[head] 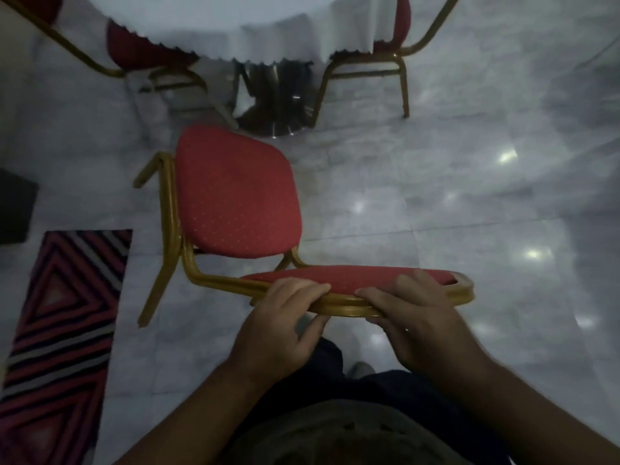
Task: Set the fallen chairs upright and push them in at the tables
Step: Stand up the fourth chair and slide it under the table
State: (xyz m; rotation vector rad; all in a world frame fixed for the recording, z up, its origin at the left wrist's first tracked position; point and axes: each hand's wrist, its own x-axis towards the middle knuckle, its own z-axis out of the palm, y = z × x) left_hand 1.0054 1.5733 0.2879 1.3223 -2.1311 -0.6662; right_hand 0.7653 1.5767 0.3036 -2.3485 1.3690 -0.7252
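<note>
Both hands are gripping the top of the banquet chair's backrest point(352, 280). The left hand point(285, 317) is clamping the gold frame rail with fingers curled over the red padding and thumb beneath; the right hand point(412, 317) is closed on the same rail just beside it, nearer the backrest's worn corner.

The chair point(235, 196) is standing upright ahead of the grip, its seat facing up and its gold legs on the marble floor point(469, 196), so the step in hand looks like the push-in. To do that well, the hands should be pressing evenly and low so the legs slide straight, steering the seat toward the gap beyond the grip.

Farther out, the table point(285, 25) with its white cloth is waiting between two tucked chairs point(385, 38). A striped rug point(60, 313) is lying left of the grip.

No containers are showing anywhere.
</note>
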